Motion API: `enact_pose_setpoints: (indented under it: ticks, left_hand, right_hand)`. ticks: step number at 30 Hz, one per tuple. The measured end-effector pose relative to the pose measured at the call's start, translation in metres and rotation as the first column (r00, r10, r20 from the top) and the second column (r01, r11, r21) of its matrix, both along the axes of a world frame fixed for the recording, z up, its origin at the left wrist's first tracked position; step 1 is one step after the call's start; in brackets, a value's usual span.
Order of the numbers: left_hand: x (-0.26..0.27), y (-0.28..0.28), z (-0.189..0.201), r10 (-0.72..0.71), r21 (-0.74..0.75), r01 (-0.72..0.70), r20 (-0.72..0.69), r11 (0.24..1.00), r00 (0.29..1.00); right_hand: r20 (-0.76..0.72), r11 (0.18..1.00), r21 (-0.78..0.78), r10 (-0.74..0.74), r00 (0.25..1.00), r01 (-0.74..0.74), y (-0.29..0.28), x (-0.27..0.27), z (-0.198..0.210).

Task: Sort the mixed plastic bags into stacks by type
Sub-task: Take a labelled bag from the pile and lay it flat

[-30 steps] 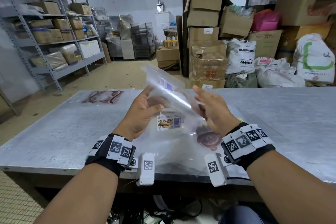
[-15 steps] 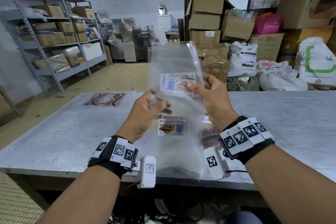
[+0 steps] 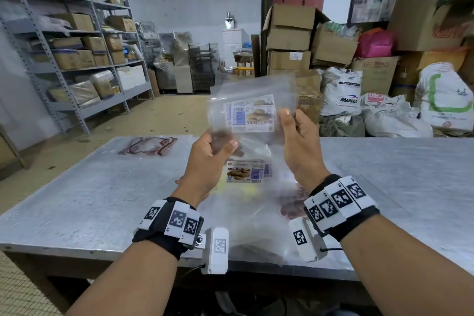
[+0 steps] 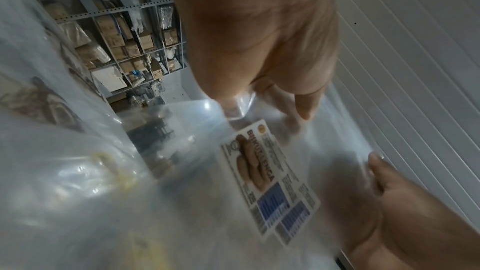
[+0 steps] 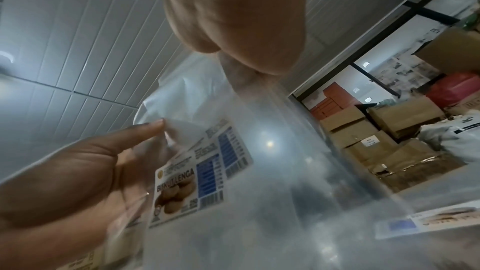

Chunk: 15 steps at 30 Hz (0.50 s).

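Left hand (image 3: 210,154) pinches the lower left corner of the clear bags (image 3: 252,100), held upright above the bench (image 3: 77,200); right hand (image 3: 298,141) pinches their right edge. Their long axis stands vertical, with the loose pile (image 3: 246,172) directly below, near both hands.

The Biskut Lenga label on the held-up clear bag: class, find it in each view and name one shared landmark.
Head: Biskut Lenga label, centre, between both hands.
Left wrist: lower centre-right.
Right wrist: lower centre-left.
Shared landmark: the label's blue panel.
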State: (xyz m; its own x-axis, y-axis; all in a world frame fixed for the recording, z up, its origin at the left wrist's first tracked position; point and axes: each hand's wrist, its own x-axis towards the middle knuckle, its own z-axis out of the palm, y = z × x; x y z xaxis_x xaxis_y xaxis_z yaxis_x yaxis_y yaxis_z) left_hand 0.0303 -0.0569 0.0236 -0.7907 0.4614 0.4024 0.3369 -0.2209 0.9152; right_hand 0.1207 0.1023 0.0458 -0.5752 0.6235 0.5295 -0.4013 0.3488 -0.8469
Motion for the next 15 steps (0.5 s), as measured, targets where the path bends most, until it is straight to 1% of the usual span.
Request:
enact_pose_setpoints:
  ticks: [4,6,10,12,15]
  left_hand:
    - [-0.001,0.001,0.0,0.033,0.025,-0.032,-0.05,0.999,0.998]
    - [-0.005,0.001,-0.003,0.054,0.017,-0.053,-0.063,0.998,0.997]
    - [-0.004,-0.001,-0.006,0.074,0.018,-0.073,-0.064,0.997,0.995]
    - [0.0,0.0,-0.006,0.074,0.033,-0.071,-0.097,0.997,0.993]
    - [0.004,0.003,-0.006,0.065,0.04,-0.06,-0.133,0.997,0.989]
  right_hand:
    - [0.002,0.998,0.048,0.041,0.999,-0.041,-0.001,0.002,-0.007]
    - [0.027,0.992,0.118,0.031,0.999,-0.034,0.002,0.001,-0.013]
    - [-0.001,0.981,0.187,-0.046,0.999,0.046,0.001,0.002,-0.012]
    - [-0.021,0.976,0.198,-0.088,0.996,0.091,0.0,0.001,-0.012]
    - [-0.068,0.978,0.184,-0.087,0.994,0.098,-0.005,0.001,-0.01]
